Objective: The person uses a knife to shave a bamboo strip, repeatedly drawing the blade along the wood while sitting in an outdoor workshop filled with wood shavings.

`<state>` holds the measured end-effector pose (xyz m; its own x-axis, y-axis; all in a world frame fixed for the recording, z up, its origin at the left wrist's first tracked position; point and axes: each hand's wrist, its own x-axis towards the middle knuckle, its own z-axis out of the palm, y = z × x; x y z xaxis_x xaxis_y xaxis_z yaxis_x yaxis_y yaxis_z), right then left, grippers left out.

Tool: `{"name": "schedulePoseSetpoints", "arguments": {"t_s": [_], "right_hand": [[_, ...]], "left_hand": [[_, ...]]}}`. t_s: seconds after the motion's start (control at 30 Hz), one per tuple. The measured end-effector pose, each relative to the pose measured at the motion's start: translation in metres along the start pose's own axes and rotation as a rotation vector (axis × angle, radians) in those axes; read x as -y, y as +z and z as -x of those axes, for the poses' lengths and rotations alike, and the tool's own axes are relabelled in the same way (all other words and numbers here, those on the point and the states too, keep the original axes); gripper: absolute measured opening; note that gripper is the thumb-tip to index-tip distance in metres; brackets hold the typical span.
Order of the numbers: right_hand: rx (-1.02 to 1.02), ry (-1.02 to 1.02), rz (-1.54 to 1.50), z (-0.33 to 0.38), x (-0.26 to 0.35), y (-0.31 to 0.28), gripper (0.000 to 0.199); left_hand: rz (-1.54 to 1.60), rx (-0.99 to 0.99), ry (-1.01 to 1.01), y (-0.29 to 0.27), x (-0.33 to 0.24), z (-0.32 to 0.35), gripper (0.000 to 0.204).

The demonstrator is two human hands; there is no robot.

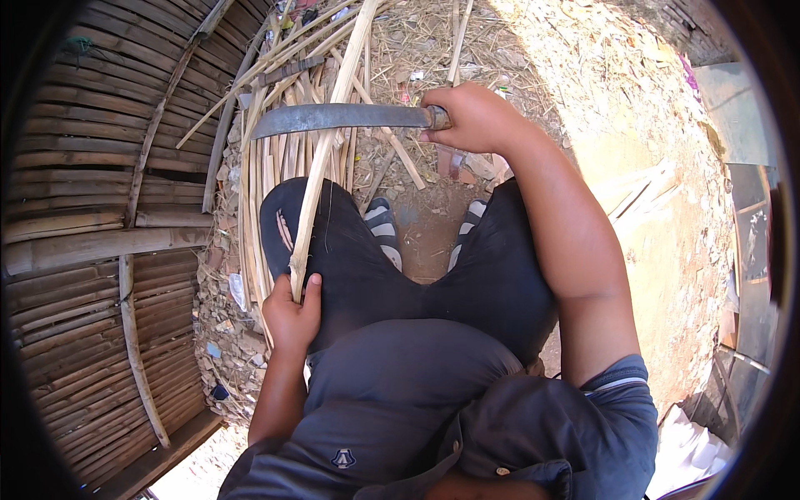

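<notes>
The left hand (292, 318) is wrapped round the near end of a strip (307, 208), thumb along its right side. The right hand (473, 118) is in a fist about the handle of a knife (350, 116).

Position: the strip lies above the left thigh (337, 225), between the left hand and the top of the view, where its far end is cut off. The knife is held beyond the knees, its blade crossing the strip in view; whether the two touch cannot be determined.

Handling: the strip appears light, stiff and dry, probably splintery along its edges; the near end looks a sound hold, clear of the blade. The knife is judged heavier and rigid, to be held by the handle only.

Orientation: the strip's long axis runs away from the person, leaning slightly right toward the far end. The knife's long axis lies crosswise, tip to the left. More strips (263, 179) lie beside the left leg.
</notes>
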<state>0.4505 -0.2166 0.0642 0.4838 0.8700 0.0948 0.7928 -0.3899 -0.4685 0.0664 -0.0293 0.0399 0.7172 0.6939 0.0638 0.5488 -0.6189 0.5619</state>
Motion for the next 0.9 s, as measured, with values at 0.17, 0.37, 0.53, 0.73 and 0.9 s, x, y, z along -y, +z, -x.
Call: {"name": "schedulePoseSetpoints", "arguments": {"t_s": [0.17,0.37,0.53,0.73,0.9], "right_hand": [[0.016,0.026,-0.020,-0.001,0.014,-0.010,0.033],[-0.371,-0.126,0.358,0.000,0.018,-0.015,0.021],[-0.465,-0.128,0.423,0.001,0.015,-0.015,0.036],[-0.217,-0.069,0.327,0.001,0.027,-0.009,0.030],[-0.180,-0.112,0.324,-0.002,0.027,-0.003,0.027]], "left_hand": [[0.058,-0.005,-0.014,0.001,0.004,0.001,0.034],[0.089,-0.028,-0.011,0.002,0.007,0.003,0.035],[0.101,-0.028,-0.002,0.005,0.012,0.002,0.042],[0.068,-0.042,0.000,0.004,0.010,0.001,0.044],[0.038,-0.029,0.007,0.000,0.006,0.002,0.045]]}}
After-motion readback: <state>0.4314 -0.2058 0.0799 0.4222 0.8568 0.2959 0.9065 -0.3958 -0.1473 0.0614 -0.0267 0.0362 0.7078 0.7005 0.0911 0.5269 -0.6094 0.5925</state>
